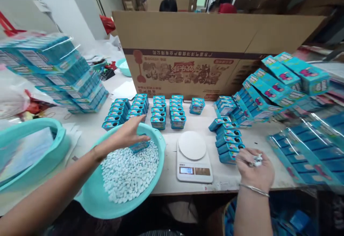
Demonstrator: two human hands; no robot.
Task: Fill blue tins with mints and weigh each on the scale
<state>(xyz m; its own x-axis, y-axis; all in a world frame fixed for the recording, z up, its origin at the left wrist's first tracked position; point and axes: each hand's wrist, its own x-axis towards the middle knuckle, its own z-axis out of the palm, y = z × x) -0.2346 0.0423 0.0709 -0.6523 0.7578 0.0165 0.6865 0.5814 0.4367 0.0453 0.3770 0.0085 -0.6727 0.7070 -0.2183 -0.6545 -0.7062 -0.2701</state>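
Over the back rim of a turquoise basin [160,146] full of white pieces [129,175], my left hand [129,132] has its thumb and fingers spread. Just under it, a small blue box [139,146] rests on the pieces; whether the hand touches it is unclear. My right hand [255,164] is palm up at the right, its fingers curled around a few white pieces [257,160]. Beside its fingertips stands a row of blue boxes [228,146]. Between the hands lies a white scale [194,157] with a bare plate and a lit display.
Several rows of blue boxes [158,116] stand behind the basin and scale. A large cardboard box [188,35] forms a wall behind them. Wrapped packs [53,67] are stacked at left, more cartons [268,89] at right. Another basin [53,157] sits far left. People are partly visible beyond the cardboard.
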